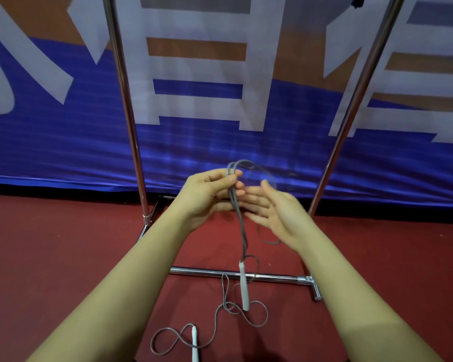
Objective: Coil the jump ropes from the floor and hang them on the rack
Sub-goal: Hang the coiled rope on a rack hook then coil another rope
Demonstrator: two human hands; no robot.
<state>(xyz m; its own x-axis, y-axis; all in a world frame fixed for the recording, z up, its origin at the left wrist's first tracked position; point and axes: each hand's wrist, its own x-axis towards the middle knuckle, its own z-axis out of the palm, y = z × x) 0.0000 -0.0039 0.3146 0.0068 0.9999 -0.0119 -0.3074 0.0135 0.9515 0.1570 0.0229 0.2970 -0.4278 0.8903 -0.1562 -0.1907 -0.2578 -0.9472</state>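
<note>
A grey jump rope point(239, 226) with white handles is partly lifted off the red floor. My left hand point(207, 194) pinches a bundle of its loops, which arch above my fingers. One white handle point(243, 286) dangles below the bundle. The other handle point(194, 343) lies on the floor amid loose curls of rope. My right hand point(270, 207) is beside the bundle with fingers straight, palm toward it, and a blurred strand sweeps around it. The chrome rack point(131, 126) stands just beyond my hands.
The rack's two uprights rise left and right point(351, 121), joined by a low base bar point(272, 277) on the red floor. A blue, orange and white banner point(63, 142) hangs behind the rack.
</note>
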